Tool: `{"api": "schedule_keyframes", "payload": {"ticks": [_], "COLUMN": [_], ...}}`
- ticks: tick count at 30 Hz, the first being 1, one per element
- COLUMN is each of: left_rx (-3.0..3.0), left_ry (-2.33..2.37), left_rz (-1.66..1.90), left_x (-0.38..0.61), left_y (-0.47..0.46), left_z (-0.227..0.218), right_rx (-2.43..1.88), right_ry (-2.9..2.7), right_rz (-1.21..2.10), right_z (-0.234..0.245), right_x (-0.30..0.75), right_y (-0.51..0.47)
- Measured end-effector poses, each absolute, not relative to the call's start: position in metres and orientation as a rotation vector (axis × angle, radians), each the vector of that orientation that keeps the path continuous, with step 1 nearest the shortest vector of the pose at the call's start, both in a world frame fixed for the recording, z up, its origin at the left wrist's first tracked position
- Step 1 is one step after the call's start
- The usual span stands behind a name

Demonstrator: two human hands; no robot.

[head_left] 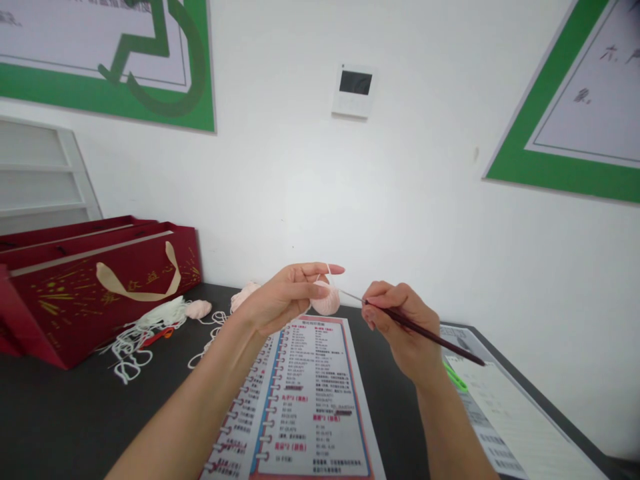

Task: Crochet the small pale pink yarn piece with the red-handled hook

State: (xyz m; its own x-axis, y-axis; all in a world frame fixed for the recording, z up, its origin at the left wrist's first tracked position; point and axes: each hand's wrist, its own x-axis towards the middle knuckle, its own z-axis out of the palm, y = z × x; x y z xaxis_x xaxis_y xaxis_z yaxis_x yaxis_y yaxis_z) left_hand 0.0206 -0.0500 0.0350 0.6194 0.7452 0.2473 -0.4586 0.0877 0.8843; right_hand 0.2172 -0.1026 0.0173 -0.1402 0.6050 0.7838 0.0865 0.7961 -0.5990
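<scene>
A small round piece of pale pink crochet [326,300] is pinched between the thumb and fingers of my left hand [287,291]. A strand of yarn [330,275] passes over the stretched index finger of that hand. My right hand [403,327] grips a crochet hook [425,332] with a dark handle, held like a pen. The thin metal tip of the hook points left and reaches the edge of the crochet piece. Whether a loop sits on the tip is too small to tell. Both hands are raised above printed pattern sheets [345,373].
Dark red gift bags [115,280] stand at the left on the black table [75,413]. Beside them lie white yarn [150,333], a small pink ball [199,309] and an orange tool [159,337]. More papers [505,400] and a bright green item [456,379] lie at the right.
</scene>
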Motion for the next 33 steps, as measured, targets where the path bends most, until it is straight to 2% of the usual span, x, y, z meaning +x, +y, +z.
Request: {"api": "schedule_keyframes", "payload": {"ticks": [10,16,20,33], "left_rx": [1.237,1.418,1.493,1.682], "left_ry": [0.285,0.396,0.474,0.620], "left_rz": [0.747,0.982,1.201,1.376], "left_x": [0.018,0.025,0.033,0.042], "left_y": [-0.045,-0.054,-0.063,-0.069], "left_z": [0.033,0.036,0.038,0.036], "right_rx": [-0.479,-0.473,-0.489,-0.646], "right_ry": [-1.587,-1.391,-1.389,-1.474], "right_rz": [0.841,1.071,0.981,0.630], "right_z": [0.023,0.030,0.030,0.022], "right_x": [0.230,0.218,0.213,0.207], "right_y": [-0.100,-0.097,-0.100,-0.107]}}
